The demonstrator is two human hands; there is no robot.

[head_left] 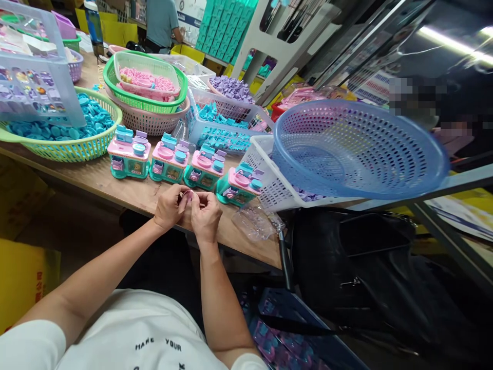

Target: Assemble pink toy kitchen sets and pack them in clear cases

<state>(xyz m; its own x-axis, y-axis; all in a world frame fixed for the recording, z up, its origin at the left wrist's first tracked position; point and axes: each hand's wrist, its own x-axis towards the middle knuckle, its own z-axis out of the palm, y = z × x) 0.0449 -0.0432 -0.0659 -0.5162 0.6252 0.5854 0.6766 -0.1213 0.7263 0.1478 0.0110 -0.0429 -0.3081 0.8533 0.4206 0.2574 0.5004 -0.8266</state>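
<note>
At the table's front edge, my left hand (169, 206) and my right hand (205, 215) meet fingertip to fingertip. Both are closed in a pinch around a small purple-pink piece (189, 197), mostly covered by the fingers, its kind too small to tell. Just behind them stand several toy kitchen units in a row, pink on top with teal bases. The leftmost toy kitchen (130, 154) has no pink ring on its top near the blue disc, unlike the toy kitchen (169, 158) beside it. Another toy kitchen (240, 184) stands right of my right hand.
A green basket (111, 134) of blue pieces stands left, stacked baskets (148, 121) of pink pieces behind. A large blue colander (358, 149) rests tilted on a white basket (265, 180) at right. Clear plastic (254, 222) lies at the edge beside a black bag (346, 257). Another person (159, 25) is far back.
</note>
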